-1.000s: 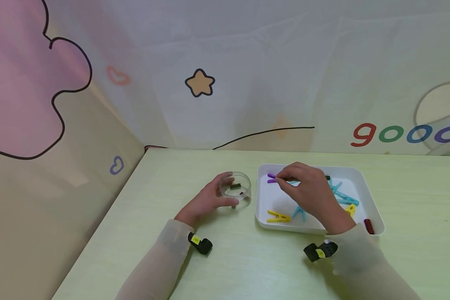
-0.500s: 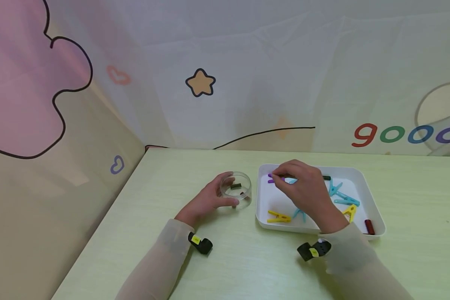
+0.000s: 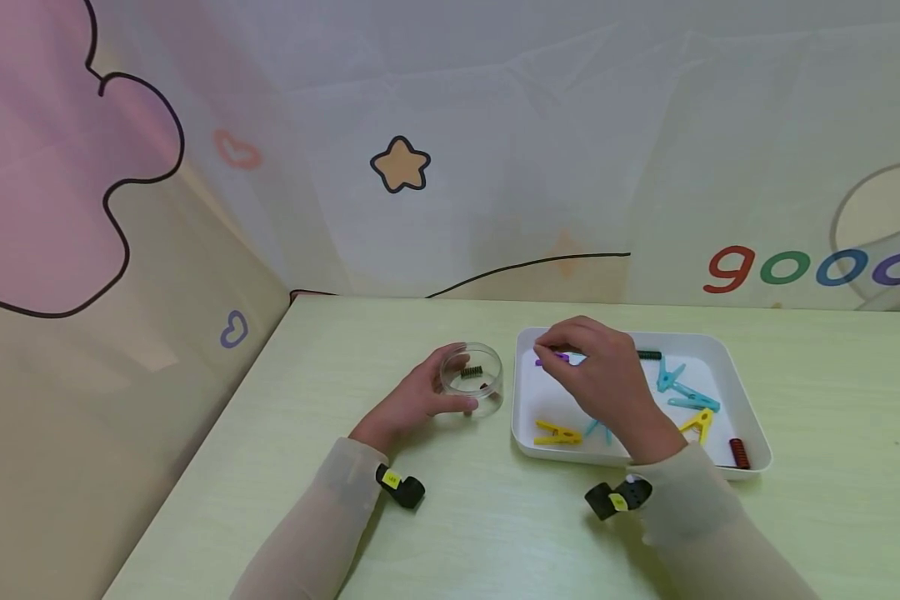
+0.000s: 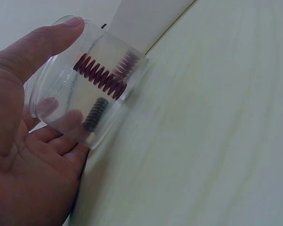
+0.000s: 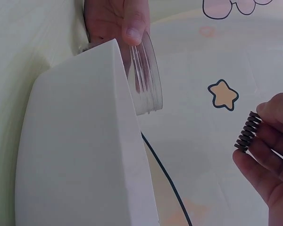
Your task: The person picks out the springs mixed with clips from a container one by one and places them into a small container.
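My left hand (image 3: 412, 398) grips a clear round jar (image 3: 489, 407) with thumb and fingers around its side. Inside the jar, the left wrist view shows a red spring (image 4: 100, 76) and a dark spring (image 4: 95, 114). Above the left part of the white tray (image 3: 528, 404), my right hand (image 3: 607, 375) pinches another dark coil spring (image 5: 248, 132), plain in the right wrist view. A purple clothespin (image 3: 542, 362) lies in the tray, partly hidden under that hand.
Yellow clothespins (image 3: 558, 434) and blue clothespins (image 3: 693, 400) lie scattered in the tray. A dark spring (image 3: 649, 355) rests near its back edge, and a red spring (image 3: 738, 454) in its front right corner. A printed cloth (image 3: 510, 167) hangs behind the table.
My right hand has shifted left over the tray with the spring, covering more of the purple clothespin and uncovering the dark spring at the back. The left hand and jar stay put.
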`<state>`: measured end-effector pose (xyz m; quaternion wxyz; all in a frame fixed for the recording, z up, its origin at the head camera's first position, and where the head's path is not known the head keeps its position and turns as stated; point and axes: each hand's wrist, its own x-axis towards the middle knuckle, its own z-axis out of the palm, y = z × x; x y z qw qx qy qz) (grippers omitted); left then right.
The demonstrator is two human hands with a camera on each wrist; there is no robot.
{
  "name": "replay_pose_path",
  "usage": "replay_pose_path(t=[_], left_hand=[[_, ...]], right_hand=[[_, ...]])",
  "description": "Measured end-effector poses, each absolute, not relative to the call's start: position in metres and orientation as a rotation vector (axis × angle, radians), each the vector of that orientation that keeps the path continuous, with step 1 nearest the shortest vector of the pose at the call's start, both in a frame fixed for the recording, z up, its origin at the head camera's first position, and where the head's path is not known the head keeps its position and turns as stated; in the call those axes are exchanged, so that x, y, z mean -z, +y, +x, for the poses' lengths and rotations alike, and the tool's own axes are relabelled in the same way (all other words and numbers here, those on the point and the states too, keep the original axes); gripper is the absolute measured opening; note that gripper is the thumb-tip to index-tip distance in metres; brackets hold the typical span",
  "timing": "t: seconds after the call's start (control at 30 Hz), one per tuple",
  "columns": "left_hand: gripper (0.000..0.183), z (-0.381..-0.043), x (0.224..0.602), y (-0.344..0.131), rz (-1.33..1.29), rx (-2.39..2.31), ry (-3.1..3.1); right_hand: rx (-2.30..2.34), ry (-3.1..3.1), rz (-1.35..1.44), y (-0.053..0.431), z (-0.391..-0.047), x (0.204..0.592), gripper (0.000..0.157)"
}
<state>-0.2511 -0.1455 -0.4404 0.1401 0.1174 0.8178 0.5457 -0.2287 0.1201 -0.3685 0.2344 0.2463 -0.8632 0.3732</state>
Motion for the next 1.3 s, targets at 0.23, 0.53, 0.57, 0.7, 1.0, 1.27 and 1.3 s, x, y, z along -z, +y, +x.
replay_pose_path(t=[0.23, 0.53, 0.57, 0.7, 1.0, 1.27, 1.3], left_hand=[[0.087, -0.249, 0.437, -0.145, 0.323, -1.583, 2.358], [0.086, -0.25, 0.44, -0.146, 0.328, -1.566, 2.374], [0.086, -0.25, 0.44, -0.146, 0.326, -1.567, 2.372], [0.084, -0.25, 0.439, -0.146, 0.325, -1.568, 2.369], [0.084, -0.25, 0.438, -0.146, 0.33, -1.571, 2.351], [0.085, -0.25, 0.438, -0.147, 0.334, -1.571, 2.333], [0.085, -0.249, 0.437, -0.147, 0.33, -1.57, 2.337]], right_hand=[[-1.054, -2.362, 0.685, 0.115, -0.229, 0.369, 0.005], [-1.086, -2.375, 0.681, 0.106, -0.228, 0.37, 0.006], [-1.089, -2.379, 0.68, 0.105, -0.228, 0.37, 0.007], [-1.104, -2.391, 0.68, 0.102, -0.228, 0.369, 0.007], [-1.121, -2.421, 0.689, 0.094, -0.226, 0.368, 0.008], [-1.1, -2.43, 0.697, 0.087, -0.225, 0.37, 0.009], [-1.102, -2.427, 0.699, 0.086, -0.225, 0.37, 0.009]])
